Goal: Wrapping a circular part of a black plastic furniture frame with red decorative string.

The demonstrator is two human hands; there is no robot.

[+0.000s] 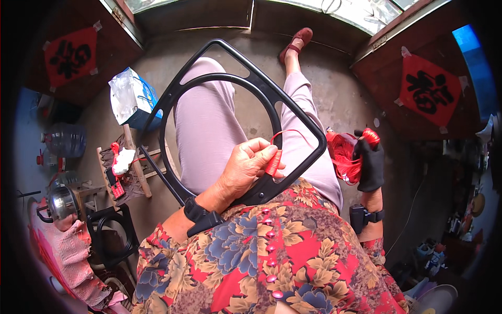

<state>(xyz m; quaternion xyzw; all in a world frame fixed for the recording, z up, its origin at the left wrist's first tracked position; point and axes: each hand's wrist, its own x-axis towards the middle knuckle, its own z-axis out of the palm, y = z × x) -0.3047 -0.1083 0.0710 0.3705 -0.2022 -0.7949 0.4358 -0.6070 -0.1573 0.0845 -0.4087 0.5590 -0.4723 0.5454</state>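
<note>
Across my lap lies a black diamond-shaped frame with a round inner ring. Thin red cord is wound in tight turns on the ring's near right part. My left hand, bare, pinches these turns between thumb and fingers, and a loose strand arcs from them to the right. Off to the right, my right hand wears a black glove and is closed around a small wound bundle of red cord. A larger tangled hank of red cord hangs beside that hand, partly hidden by it.
On the left, a low wooden stand bears red and white items near a blue-and-white bag. Past it are a clear water jug, a metal pot and a second black frame. Cluttered goods fill the right side.
</note>
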